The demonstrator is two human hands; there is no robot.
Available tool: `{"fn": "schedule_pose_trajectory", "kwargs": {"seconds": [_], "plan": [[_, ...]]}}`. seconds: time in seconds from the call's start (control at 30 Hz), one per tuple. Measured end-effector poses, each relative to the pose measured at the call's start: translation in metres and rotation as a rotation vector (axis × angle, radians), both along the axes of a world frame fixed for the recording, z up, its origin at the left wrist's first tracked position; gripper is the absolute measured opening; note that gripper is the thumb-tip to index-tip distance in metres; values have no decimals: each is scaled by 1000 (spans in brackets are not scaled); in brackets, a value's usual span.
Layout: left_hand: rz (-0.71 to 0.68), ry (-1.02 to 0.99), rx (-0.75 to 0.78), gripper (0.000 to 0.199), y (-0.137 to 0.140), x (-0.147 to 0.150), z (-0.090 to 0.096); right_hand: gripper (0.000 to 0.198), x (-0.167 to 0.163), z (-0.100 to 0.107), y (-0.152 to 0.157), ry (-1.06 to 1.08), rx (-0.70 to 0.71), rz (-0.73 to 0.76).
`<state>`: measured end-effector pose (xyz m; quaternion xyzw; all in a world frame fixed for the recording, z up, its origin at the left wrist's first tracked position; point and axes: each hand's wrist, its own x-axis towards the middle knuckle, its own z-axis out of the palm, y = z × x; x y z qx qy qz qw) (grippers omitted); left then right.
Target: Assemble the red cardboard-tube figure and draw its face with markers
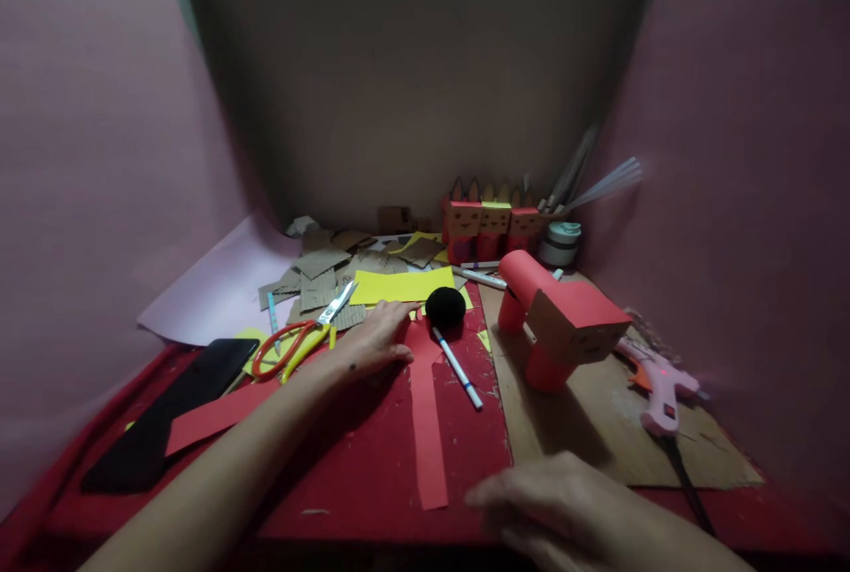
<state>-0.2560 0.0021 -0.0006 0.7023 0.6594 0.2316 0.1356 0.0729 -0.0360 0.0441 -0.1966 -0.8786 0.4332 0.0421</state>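
Note:
My left hand (378, 340) reaches over the table with its index finger and thumb apart, at the upper end of a long red paper strip (428, 430). Just past its fingertips is a round black ball (445, 309), fuzzy in look. A white marker with blue bands (458, 370) lies slanted beside the strip. My right hand (558, 501) hovers near the front edge, a little blurred, its fingers stretched out and holding nothing visible. Behind it, a red paper animal figure (564, 315) with a cardboard face stands on a cardboard sheet (637, 457).
Scissors (305, 337), a black phone (173, 417) and another red strip (219, 417) lie left. A pink glue gun (664, 386) rests right, its cord running forward. Cardboard scraps (322, 262), yellow paper (398, 286) and three small box-faced figures (491, 222) are behind.

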Motion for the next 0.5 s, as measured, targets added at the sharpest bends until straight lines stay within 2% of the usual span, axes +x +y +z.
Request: {"fn": "schedule_pose_trajectory", "kwargs": {"seconds": [0.13, 0.2, 0.27, 0.37, 0.43, 0.5], "plan": [[110, -273, 83, 48, -9, -2, 10, 29, -47, 1, 18, 155, 87, -127], [163, -454, 108, 50, -13, -2, 17, 26, -68, -7, 28, 268, 111, -227], [219, -624, 131, 56, -15, -4, 22, 24, -85, -18, 36, 292, 139, -327], [298, -783, 132, 46, -19, -6, 26, 17, -101, -29, 38, 176, 290, -362], [327, -825, 104, 34, -23, -7, 29, 23, -107, -32, 32, 39, 409, -326], [324, -829, 55, 29, -29, -8, 34, 31, -111, -34, 24, -64, 470, -269]]}}
